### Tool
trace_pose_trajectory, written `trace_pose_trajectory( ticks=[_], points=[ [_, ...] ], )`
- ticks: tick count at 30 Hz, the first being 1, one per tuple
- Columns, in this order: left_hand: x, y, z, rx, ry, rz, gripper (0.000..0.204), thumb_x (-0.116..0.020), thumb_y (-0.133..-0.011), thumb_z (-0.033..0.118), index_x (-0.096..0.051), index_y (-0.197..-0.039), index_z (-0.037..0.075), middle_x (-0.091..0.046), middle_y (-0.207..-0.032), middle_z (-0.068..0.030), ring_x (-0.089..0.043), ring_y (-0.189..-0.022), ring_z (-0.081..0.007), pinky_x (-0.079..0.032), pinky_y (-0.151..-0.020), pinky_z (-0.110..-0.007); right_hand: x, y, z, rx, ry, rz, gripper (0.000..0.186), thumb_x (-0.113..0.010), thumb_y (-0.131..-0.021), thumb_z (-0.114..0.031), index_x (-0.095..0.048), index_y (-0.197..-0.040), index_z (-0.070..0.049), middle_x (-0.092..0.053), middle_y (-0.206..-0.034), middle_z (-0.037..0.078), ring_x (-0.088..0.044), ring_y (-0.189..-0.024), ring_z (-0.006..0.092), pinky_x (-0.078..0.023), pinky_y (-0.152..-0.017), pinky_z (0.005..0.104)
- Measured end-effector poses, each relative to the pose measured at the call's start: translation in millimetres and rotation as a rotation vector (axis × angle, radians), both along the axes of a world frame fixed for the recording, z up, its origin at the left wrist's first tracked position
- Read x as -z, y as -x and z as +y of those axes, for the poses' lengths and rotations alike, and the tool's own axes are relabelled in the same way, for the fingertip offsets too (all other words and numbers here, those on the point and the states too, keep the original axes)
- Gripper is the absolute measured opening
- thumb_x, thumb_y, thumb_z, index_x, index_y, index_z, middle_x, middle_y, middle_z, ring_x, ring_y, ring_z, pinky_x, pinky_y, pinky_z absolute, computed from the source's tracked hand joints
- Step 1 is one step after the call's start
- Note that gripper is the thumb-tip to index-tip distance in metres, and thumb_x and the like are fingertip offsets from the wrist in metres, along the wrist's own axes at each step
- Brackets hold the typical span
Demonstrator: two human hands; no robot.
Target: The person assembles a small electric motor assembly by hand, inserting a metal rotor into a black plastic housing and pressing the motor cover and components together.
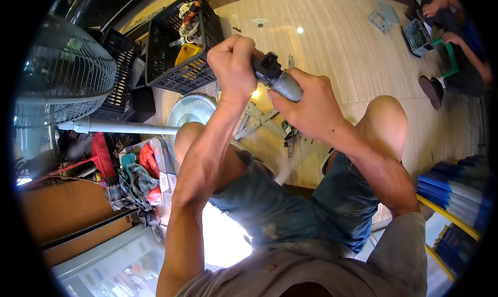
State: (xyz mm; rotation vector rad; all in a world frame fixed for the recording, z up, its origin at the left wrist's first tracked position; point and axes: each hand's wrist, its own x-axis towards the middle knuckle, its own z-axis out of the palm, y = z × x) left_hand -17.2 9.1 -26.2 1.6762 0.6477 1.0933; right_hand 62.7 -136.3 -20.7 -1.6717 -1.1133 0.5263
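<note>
A short tool-like piece, with a black ribbed body (267, 70) and a tapering grey end (288, 86), is held out in front of me above the floor; its exact kind is unclear. My left hand (233, 66) is closed at the black end, and the fingers hide part of it. Around the grey end wraps my right hand (307, 103), thumb along its near side. Below on the floor lies a pale metal X-shaped bracket (256, 120), with small dark parts (290, 132) beside it.
At the upper left stands a black plastic crate (189, 73) holding tools and cables, near a standing fan (78, 71) with a round base (193, 110). Another person (461, 43) sits at the far right by an open metal box (417, 37). Blue-and-white packages (451, 190) fill a yellow-edged shelf.
</note>
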Motion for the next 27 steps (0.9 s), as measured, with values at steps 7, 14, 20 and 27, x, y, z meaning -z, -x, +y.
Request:
trace_pose_trajectory(
  ticks=[7,14,20,27],
  points=[
    [-0.4,2.6,-0.2,0.021,0.014,-0.032,0.026,-0.051,-0.084,0.009,-0.057,-0.062,-0.004,-0.057,-0.059,-0.0067,-0.056,-0.054,-0.0123,-0.045,-0.053,-0.026,-28.5,-9.8,-2.4,-0.073,0.173,-0.066,0.029,-0.067,-0.080,-0.023,-0.062,-0.083,0.005,-0.062,-0.067,0.027,-0.063,-0.067,0.0463,-0.050,-0.065,0.0492],
    [2.1,-11.9,16.5,-0.047,0.163,-0.117,0.026,-0.055,-0.082,0.010,-0.055,-0.058,0.001,-0.051,-0.060,0.0023,-0.042,-0.052,-0.0066,-0.034,-0.049,-0.025,-45.2,-15.5,7.6,-0.063,0.260,0.031,0.030,-0.067,-0.080,-0.023,-0.065,-0.083,0.006,-0.064,-0.068,0.025,-0.067,-0.068,0.0404,-0.052,-0.065,0.0462],
    [2.6,-12.9,31.0,-0.061,0.104,-0.071,0.030,-0.060,-0.077,0.012,-0.052,-0.053,-0.004,-0.045,-0.050,0.0030,-0.038,-0.050,-0.0061,-0.029,-0.045,-0.029,-38.5,-21.9,5.4,-0.135,0.298,0.018,0.028,-0.070,-0.082,-0.025,-0.064,-0.088,0.002,-0.060,-0.065,0.011,-0.056,-0.059,0.0197,-0.046,-0.059,0.0351],
    [4.7,-13.6,26.6,-0.082,0.118,0.005,0.030,-0.061,-0.076,0.013,-0.052,-0.053,-0.005,-0.044,-0.049,0.0030,-0.037,-0.050,-0.0055,-0.029,-0.045,-0.028,-32.8,-22.2,2.4,-0.122,0.362,0.135,0.028,-0.071,-0.084,-0.025,-0.064,-0.088,0.002,-0.060,-0.064,0.009,-0.054,-0.060,0.0166,-0.045,-0.059,0.0345]
  ],
)
